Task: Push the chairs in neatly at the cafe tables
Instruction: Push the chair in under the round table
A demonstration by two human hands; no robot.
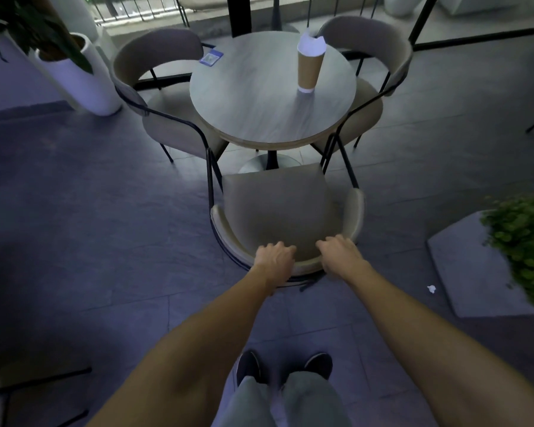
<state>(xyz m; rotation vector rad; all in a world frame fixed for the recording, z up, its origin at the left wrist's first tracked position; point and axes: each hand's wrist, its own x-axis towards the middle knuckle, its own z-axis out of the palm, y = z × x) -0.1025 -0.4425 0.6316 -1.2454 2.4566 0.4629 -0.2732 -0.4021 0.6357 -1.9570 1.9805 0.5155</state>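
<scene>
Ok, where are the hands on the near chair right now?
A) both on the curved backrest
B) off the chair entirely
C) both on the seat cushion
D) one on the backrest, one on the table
A: the left hand and right hand both rest on the near chair along its curved backrest, side by side.
</scene>
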